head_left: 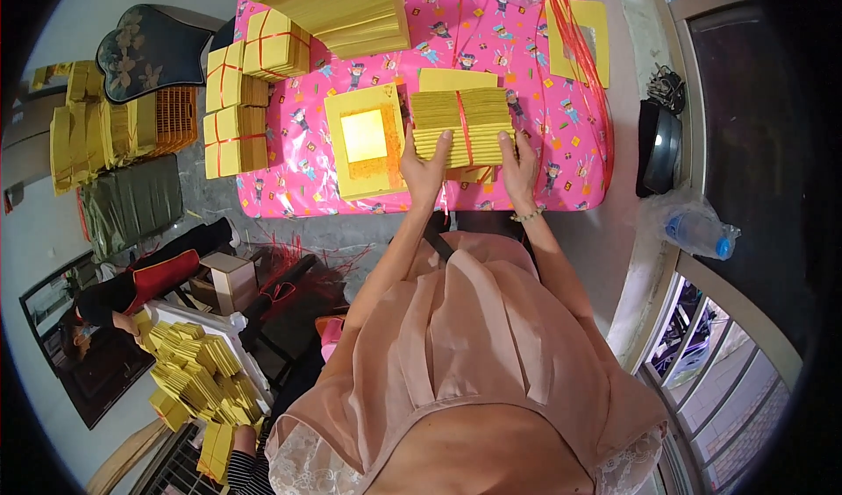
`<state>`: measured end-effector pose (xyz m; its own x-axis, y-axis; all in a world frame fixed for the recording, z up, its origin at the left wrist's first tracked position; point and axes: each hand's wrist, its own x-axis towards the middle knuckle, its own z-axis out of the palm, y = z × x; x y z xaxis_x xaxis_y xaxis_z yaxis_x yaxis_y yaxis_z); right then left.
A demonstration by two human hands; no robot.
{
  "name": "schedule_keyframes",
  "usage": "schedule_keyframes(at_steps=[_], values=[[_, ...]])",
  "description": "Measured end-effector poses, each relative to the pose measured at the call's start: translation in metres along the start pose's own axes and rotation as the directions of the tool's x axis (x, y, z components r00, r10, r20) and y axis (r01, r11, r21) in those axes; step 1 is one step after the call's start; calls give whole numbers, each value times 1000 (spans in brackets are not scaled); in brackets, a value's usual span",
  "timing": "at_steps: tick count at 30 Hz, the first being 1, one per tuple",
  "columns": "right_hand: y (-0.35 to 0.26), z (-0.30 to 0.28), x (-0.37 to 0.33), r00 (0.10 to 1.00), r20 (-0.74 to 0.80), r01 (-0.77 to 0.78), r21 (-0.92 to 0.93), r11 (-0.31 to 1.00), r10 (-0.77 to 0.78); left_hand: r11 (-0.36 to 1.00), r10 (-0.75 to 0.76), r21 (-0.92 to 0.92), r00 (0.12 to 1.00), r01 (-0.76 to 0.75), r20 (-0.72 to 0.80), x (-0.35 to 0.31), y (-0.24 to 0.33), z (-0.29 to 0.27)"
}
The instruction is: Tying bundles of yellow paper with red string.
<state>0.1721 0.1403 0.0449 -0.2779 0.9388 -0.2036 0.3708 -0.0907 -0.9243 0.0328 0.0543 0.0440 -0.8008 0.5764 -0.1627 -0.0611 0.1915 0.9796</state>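
Observation:
A thick bundle of folded yellow paper (pixel 487 109), tied round the middle with a red plastic string, is held between my two hands at the near part of the table. My left hand (pixel 424 169) grips its left end, thumb on the near face. On the right end, my right hand (pixel 521 167) closes in the same way, a bracelet on its wrist. Flat yellow sheets (pixel 456 78) show behind and below the bundle. Just to its left lies a yellow sheet (pixel 342 179) bearing an orange patch and a pale shiny square.
Tied yellow bundles (pixel 237 149) line the left side of the pink patterned table cover (pixel 294 188), with a tall yellow stack (pixel 364 21) behind. Loose red strings (pixel 583 56) hang at the right. People work lower left beside a heap of yellow bundles (pixel 197 363).

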Motion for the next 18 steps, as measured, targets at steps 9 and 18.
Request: schedule_keyframes(at_steps=[9, 18], values=[[2, 2, 5, 998, -54, 19, -116, 993, -26, 999, -45, 3, 999, 45, 14, 0, 2, -2], [5, 0, 8, 998, -36, 48, -81, 996, -51, 999, -43, -5, 999, 43, 23, 1, 0, 0]])
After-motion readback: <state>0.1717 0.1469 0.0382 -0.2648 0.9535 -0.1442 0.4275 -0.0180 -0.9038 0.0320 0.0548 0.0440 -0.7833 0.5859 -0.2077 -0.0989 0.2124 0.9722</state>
